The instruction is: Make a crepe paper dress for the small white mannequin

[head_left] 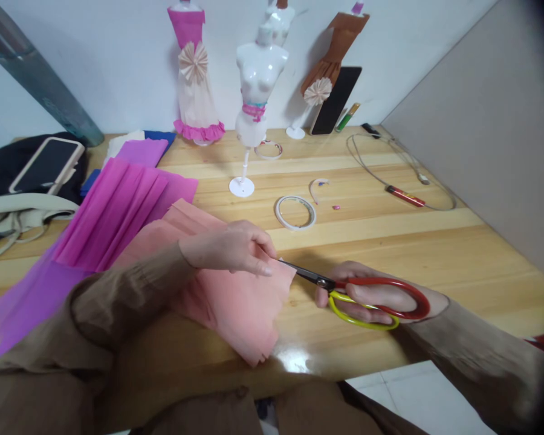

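Note:
My left hand (231, 246) pinches the upper edge of a salmon-pink sheet of crepe paper (245, 308) between thumb and fingers. The sheet lies partly on the wooden table, its right side ragged. From the right, my right hand (365, 295) holds scissors (330, 285) with a red and a yellow handle loop. Their dark blades reach the paper's upper right edge, close to my left fingertips. How far the blades are apart is hard to make out. Magenta crepe paper (113, 214) lies pleated beside the salmon sheet, with purple paper (31, 302) below it.
A bare white mannequin (260, 72) stands behind, between mannequins in a pink dress (193, 66) and a brown dress (333, 51). A tape roll (277, 212), a cable (376, 175) with a red tube (405, 196), and a phone (48, 164) lie on the wooden table (471, 266).

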The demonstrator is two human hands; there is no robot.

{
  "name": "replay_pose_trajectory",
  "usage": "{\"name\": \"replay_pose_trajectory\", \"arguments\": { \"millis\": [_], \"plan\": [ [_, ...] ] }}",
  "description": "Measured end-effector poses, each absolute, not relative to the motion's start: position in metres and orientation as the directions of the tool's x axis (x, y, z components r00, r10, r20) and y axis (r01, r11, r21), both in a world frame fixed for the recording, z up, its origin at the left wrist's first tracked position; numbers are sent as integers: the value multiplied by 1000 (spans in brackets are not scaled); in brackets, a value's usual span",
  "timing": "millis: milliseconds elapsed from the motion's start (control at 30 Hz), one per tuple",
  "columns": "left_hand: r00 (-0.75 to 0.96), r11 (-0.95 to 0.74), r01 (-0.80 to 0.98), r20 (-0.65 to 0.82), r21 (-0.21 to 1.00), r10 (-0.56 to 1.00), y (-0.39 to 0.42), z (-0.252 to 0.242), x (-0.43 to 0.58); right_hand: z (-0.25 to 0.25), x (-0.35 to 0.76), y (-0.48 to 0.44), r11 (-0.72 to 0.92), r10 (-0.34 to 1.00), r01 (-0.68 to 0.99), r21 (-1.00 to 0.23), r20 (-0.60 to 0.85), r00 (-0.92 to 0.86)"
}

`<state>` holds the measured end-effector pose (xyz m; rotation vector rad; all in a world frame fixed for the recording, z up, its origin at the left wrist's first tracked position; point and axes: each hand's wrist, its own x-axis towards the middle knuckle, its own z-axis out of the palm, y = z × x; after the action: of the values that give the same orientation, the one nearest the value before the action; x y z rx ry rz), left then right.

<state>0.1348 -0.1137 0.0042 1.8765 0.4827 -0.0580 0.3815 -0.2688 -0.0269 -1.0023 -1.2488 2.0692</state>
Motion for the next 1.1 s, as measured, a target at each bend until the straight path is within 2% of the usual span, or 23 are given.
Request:
{"name": "replay_pose_trajectory", "arguments": {
  "millis": [133,367,600,1100],
  "plan": [
    [884,-189,419,-352,888,307,-111,4,134,-28,382,-272,-447,737,-56,-893,-332,-589],
    [898,-226,374,-289,900,333,-114,0,136,-27,382,-274,-468,710,-23,-883,-361,-604],
    [918,-308,360,-274,881,287,-111,3,135,-33,381,-272,-454,692,-155,-877,-238,-682],
    [950,-364,252,-158,897,270,-114,-3,137,-28,375,-259,-401,647,-81,-913,-219,-730]
  ]
}}
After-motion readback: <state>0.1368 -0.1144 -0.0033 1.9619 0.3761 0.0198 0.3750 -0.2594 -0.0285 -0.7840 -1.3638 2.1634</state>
